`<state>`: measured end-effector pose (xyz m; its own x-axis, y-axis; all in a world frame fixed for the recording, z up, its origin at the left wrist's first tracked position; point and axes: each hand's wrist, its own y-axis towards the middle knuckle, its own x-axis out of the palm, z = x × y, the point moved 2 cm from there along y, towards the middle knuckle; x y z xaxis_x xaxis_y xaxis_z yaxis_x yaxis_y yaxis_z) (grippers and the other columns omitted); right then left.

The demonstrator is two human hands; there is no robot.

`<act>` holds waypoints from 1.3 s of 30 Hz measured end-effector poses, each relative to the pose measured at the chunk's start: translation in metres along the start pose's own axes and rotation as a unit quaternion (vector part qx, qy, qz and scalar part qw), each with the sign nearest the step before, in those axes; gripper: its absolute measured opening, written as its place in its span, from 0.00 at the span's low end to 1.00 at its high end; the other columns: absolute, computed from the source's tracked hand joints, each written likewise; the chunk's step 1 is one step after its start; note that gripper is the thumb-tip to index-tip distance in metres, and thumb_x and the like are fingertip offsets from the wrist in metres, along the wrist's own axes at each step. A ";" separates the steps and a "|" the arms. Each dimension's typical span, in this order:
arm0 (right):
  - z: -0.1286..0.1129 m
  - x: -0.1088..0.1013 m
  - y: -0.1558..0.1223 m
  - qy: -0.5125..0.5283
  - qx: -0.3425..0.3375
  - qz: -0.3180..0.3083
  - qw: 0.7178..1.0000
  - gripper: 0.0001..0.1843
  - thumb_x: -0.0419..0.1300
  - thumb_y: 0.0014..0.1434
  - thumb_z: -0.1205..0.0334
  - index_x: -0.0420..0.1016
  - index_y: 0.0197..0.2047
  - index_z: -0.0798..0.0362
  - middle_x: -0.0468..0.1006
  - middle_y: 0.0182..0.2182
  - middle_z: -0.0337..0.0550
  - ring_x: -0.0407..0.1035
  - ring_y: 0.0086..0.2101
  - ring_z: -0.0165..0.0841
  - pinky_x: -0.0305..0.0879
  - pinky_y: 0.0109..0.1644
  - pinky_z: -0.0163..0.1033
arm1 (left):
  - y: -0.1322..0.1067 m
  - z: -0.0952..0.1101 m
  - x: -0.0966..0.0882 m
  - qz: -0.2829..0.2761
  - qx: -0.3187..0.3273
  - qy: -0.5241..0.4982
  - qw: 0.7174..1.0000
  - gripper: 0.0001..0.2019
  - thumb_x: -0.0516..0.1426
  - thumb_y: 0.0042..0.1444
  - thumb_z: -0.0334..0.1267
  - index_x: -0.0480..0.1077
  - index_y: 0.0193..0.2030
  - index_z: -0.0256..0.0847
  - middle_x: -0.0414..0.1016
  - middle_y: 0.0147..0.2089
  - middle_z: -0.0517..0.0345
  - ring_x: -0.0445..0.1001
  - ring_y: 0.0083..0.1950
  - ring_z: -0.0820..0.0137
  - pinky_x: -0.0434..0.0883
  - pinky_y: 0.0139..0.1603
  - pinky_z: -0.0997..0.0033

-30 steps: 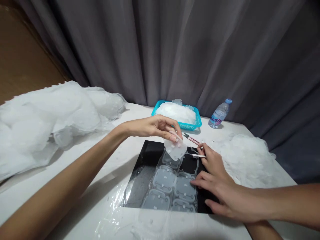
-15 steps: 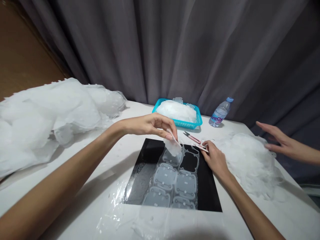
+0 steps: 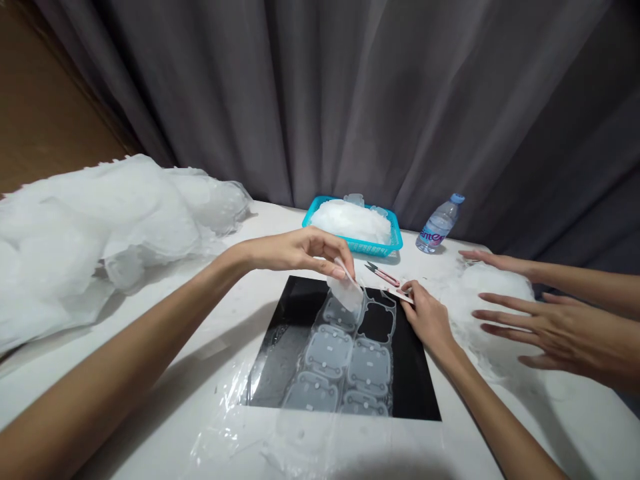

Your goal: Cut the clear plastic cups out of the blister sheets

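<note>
My left hand (image 3: 300,249) pinches a clear plastic piece (image 3: 346,292) with small studs and holds it tilted just above the far end of a clear sheet of the same moulded pieces (image 3: 330,353). That sheet lies on a black mat (image 3: 417,383). My right hand (image 3: 428,318) rests at the mat's far right corner, its fingers closed on a thin white and pink tool (image 3: 400,294). One cell (image 3: 379,323) of the sheet beside it shows the bare black mat.
Another person's two hands (image 3: 537,327) lie spread on a heap of white plastic bits (image 3: 477,293) at the right. Pink snips (image 3: 383,273), a turquoise basket (image 3: 313,217) full of clear pieces and a water bottle (image 3: 437,227) stand behind. A large white heap (image 3: 100,220) fills the left.
The other person's hand has left the black mat, and both their hands now press on the right heap. My left hand has tipped the clear piece down towards the sheet.
</note>
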<state>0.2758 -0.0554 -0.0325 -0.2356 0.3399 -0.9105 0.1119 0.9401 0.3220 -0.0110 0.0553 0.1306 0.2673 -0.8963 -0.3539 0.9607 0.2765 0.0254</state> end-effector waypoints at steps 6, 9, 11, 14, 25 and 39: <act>-0.013 -0.009 -0.003 -0.015 -0.010 0.037 0.999 0.11 0.48 0.73 0.61 0.71 0.47 0.50 0.86 0.40 0.46 0.79 0.31 0.39 0.54 0.30 0.38 | -0.001 -0.002 -0.002 -0.003 -0.011 0.003 1.000 0.06 0.65 0.65 0.39 0.82 0.47 0.42 0.86 0.49 0.50 0.83 0.50 0.62 0.76 0.52 0.68; -0.023 -0.010 -0.006 0.014 -0.034 0.044 0.998 0.14 0.46 0.75 0.57 0.71 0.48 0.50 0.86 0.39 0.47 0.80 0.33 0.41 0.57 0.32 0.38 | -0.002 -0.007 -0.006 -0.006 -0.023 0.009 1.000 0.07 0.64 0.65 0.39 0.82 0.47 0.43 0.86 0.49 0.50 0.83 0.50 0.64 0.75 0.51 0.70; -0.029 -0.008 -0.007 0.044 -0.058 0.026 0.997 0.14 0.46 0.76 0.55 0.71 0.49 0.50 0.86 0.39 0.47 0.81 0.35 0.42 0.61 0.33 0.38 | -0.004 -0.013 -0.010 -0.007 -0.039 0.026 0.999 0.08 0.65 0.65 0.41 0.82 0.47 0.43 0.86 0.48 0.50 0.83 0.49 0.63 0.75 0.49 0.71; -0.034 -0.003 -0.006 0.088 -0.091 -0.017 0.992 0.13 0.46 0.76 0.55 0.69 0.50 0.49 0.85 0.40 0.45 0.82 0.35 0.41 0.65 0.35 0.38 | -0.006 -0.031 -0.020 0.026 -0.073 0.051 0.996 0.10 0.67 0.62 0.44 0.83 0.45 0.42 0.86 0.43 0.51 0.83 0.45 0.63 0.75 0.45 0.70; -0.033 0.003 -0.001 0.086 -0.105 -0.037 0.990 0.10 0.48 0.75 0.58 0.68 0.51 0.49 0.85 0.42 0.44 0.83 0.39 0.41 0.69 0.38 0.39 | 0.022 -0.098 -0.102 0.501 -0.060 -0.034 0.863 0.17 0.65 0.63 0.48 0.77 0.49 0.34 0.81 0.46 0.49 0.78 0.43 0.67 0.75 0.46 0.69; -0.033 -0.003 -0.001 0.105 -0.118 -0.037 0.987 0.12 0.48 0.76 0.53 0.67 0.44 0.48 0.80 0.33 0.40 0.78 0.31 0.37 0.65 0.34 0.37 | 0.051 -0.073 -0.052 0.462 -0.011 0.197 0.864 0.09 0.58 0.69 0.44 0.70 0.49 0.42 0.72 0.58 0.48 0.63 0.66 0.51 0.55 0.70 0.54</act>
<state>0.2441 -0.0566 -0.0212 -0.4325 0.2454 -0.8676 -0.1347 0.9338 0.3313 0.0189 0.1408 0.0824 0.8698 -0.1019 -0.4827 0.3468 0.8222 0.4514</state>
